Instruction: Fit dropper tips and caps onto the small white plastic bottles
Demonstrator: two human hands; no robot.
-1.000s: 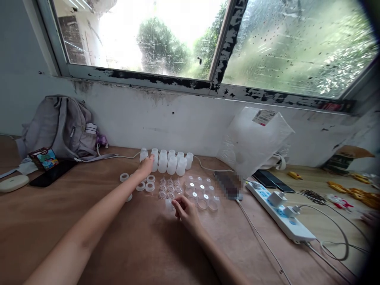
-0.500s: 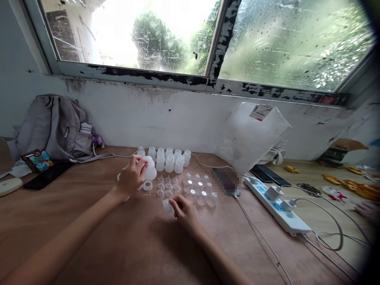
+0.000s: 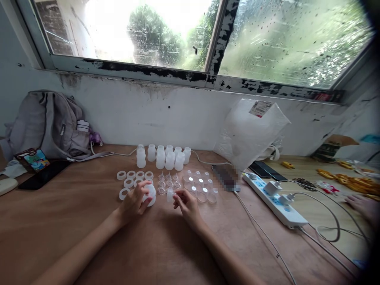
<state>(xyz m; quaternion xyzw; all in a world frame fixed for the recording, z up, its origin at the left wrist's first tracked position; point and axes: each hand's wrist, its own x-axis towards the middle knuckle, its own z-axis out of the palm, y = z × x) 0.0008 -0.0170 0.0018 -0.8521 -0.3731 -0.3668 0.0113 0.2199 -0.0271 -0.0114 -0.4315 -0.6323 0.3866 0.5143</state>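
Observation:
My left hand is closed round a small white plastic bottle, held just above the wooden table. My right hand pinches a small clear plastic piece between thumb and fingers, close beside the bottle. Behind the hands lie several white rings, several small clear nipple-like pieces and several clear round caps. A row of white bottles stands further back near the wall.
A grey backpack leans at the left with a dark phone and a small box. A plastic bag, phones and a white power strip with cables lie right. Another person's hand shows at far right.
My left hand took a white bottle from the back row and brought it toward me, next to my right hand. My right hand lifted the clear piece slightly.

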